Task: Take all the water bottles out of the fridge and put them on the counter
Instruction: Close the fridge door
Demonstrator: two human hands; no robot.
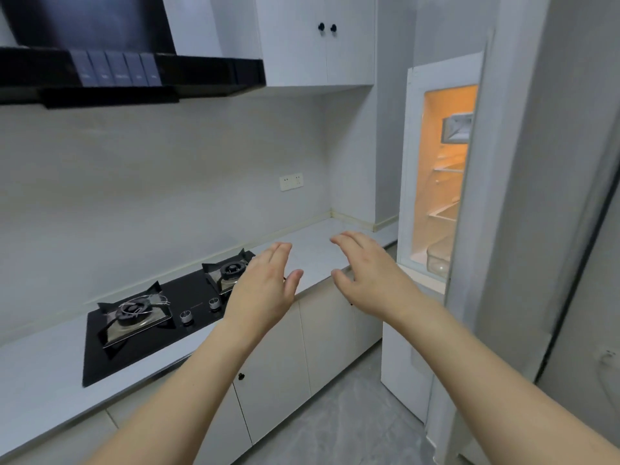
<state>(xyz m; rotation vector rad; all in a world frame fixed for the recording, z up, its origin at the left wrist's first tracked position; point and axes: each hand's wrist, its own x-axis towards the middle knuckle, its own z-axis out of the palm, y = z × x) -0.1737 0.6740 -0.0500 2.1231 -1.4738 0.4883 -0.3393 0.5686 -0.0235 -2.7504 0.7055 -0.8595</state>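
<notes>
**Hands raised, fridge standing open**

Hands are both out in front of me, holding nothing: my left hand and right hand have fingers straight and relaxed, above the counter edge beside the gas hob. The fridge is to the right, door open, interior lit. I can make out no water bottles on its shelves or on the counter.

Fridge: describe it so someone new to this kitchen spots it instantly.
Follow the white counter rightward past the black gas hob to its far end. The fridge stands there, tall, white and narrow, door open. Its orange-lit interior with bare shelves is the only warm colour among the grey walls and white cabinets.
</notes>
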